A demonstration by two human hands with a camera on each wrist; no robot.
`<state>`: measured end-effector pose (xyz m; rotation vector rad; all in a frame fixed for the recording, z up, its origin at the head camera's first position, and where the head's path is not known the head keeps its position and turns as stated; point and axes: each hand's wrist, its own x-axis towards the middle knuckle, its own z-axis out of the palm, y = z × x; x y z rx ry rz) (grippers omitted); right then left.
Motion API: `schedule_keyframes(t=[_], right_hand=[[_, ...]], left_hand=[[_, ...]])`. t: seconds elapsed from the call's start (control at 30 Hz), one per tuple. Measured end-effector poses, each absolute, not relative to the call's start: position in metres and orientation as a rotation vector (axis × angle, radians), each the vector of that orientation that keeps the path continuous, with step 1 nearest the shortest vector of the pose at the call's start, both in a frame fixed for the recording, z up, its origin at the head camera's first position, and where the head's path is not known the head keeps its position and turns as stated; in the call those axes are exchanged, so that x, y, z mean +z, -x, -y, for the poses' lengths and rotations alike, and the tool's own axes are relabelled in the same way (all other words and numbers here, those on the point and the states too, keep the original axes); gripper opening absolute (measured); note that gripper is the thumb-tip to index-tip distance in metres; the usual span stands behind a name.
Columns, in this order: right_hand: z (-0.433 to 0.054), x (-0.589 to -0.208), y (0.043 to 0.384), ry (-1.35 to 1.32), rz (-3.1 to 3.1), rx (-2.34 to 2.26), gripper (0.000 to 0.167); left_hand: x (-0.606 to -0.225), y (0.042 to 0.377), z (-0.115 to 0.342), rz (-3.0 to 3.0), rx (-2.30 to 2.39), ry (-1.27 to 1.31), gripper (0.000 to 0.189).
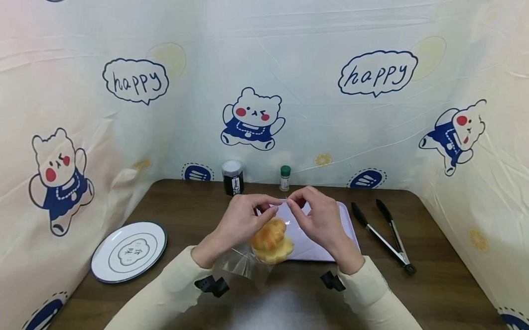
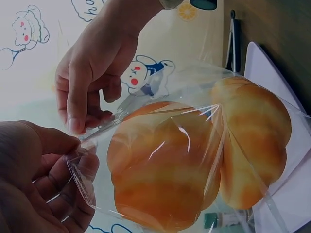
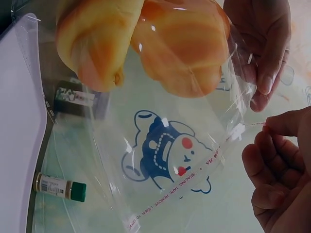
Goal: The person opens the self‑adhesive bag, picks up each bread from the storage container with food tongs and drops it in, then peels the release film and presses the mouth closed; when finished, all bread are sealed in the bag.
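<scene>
Two golden bread rolls (image 2: 165, 165) sit inside a clear plastic bag (image 1: 241, 263), held up above the table in front of the lilac tray. My left hand (image 1: 245, 219) pinches the bag's top edge between thumb and fingers. Close by, my right hand (image 1: 317, 220) pinches the end of a thin strip at the bag's corner. In the right wrist view, the sealing tape (image 3: 182, 182) with red print runs along the bag's edge to that strip. Both hands' fingertips are a short gap apart.
Behind the bag lies the lilac tray (image 1: 347, 221). Black-tipped tongs (image 1: 388, 239) lie to its right. A white plate (image 1: 129, 252) is at the left. A dark jar (image 1: 233, 178) and a green-capped bottle (image 1: 284, 178) stand at the back, before a printed cloth.
</scene>
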<state>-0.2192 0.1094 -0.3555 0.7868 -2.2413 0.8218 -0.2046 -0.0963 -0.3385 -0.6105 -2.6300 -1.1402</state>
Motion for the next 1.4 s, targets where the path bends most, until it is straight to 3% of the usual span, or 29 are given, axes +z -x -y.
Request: schedule_keyframes(t=[0.63,1.4], right_hand=[[-0.132,-0.349,0.223,-0.590,2.254,0.998,0.012],[-0.196,-0.362,0.245,-0.240,2.224,1.013,0.017]], left_hand=[[-0.334,0.202,0.106,2.584,-1.190,0.535,0.009],[-0.330,0.204,0.134,2.436,-1.214,0.458,0.009]])
